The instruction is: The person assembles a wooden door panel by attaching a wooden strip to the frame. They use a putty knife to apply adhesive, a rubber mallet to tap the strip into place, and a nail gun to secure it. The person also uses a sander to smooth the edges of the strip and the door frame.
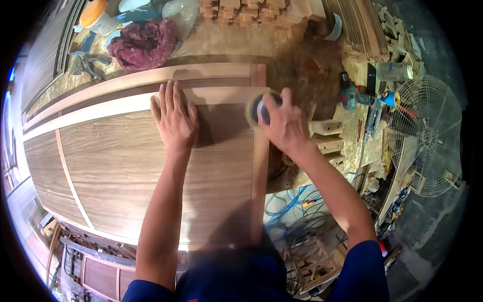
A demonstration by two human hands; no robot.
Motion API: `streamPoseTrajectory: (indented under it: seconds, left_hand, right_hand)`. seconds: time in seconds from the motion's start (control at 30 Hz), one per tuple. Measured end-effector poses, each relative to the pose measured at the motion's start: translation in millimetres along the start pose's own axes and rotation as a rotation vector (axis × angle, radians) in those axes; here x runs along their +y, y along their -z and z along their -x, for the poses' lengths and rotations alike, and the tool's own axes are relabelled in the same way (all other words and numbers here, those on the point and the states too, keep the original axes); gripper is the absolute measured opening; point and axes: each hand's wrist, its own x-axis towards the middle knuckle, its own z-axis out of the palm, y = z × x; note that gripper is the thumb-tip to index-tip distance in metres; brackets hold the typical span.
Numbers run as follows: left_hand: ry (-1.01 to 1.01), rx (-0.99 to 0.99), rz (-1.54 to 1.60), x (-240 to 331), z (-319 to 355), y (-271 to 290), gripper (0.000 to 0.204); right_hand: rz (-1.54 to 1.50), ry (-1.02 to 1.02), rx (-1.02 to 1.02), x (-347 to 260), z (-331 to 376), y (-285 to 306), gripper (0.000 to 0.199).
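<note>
A long wood-grain panel (126,156) in a pale wood frame lies across the bench in front of me. My left hand (176,123) rests flat on its far rail (221,95), fingers stretched forward and holding nothing. At the far right corner of the frame, my right hand (289,126) is wrapped over a round orbital sander (254,113), whose pad is blurred at its rim. The sander sits on the corner joint, and my fingers hide part of its body. Just behind lies a second pale wood frame (211,72), partly covered by the first.
Behind the frames are a dark-red cloth (143,45), pliers (90,65), an orange-capped container (98,20) and stacked wood pieces (241,10). To the right are a drill (348,93), drilled wood blocks (327,127) and a wire-caged fan (427,131). Blue hoses (287,209) tangle below the bench edge.
</note>
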Motion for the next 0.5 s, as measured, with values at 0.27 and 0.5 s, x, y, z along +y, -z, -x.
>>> streamPoseTrajectory:
  seconds: [0.27,0.5]
  left_hand:
    - [-0.007,0.006,-0.005,-3,-2,0,0.062]
    - [-0.002,-0.001,-0.025,-5,-4,1,0.062]
  right_hand:
    - [-0.026,0.022,-0.001,-7,23,-4,0.047]
    - [-0.095,0.143,-0.042,-9,89,-2,0.048]
